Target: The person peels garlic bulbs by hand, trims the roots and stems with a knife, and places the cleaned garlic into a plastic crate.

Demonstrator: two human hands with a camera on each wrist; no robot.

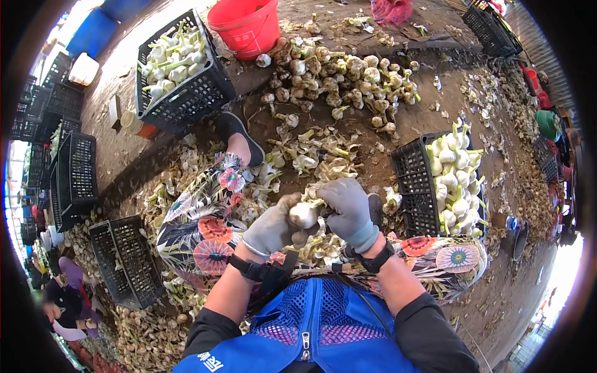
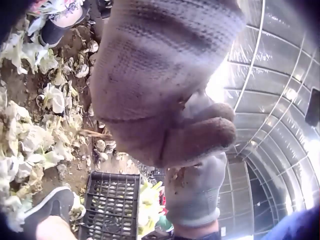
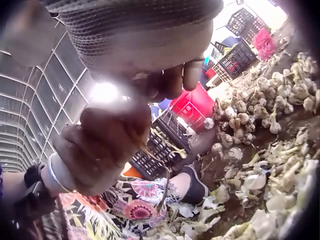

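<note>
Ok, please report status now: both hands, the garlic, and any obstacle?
Left hand holding garlic bulb. Right hand close beside it, exact grip hidden. Peelings litter the ground; nothing visibly blocks the hands.

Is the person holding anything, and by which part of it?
A garlic bulb: the left hand grips it by its rounded body. The right hand is at its other side; whether it pinches any part cannot be told.

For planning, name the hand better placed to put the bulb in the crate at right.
Probably the right hand: it is nearer that crate, though the left hand holds the bulb.
</note>
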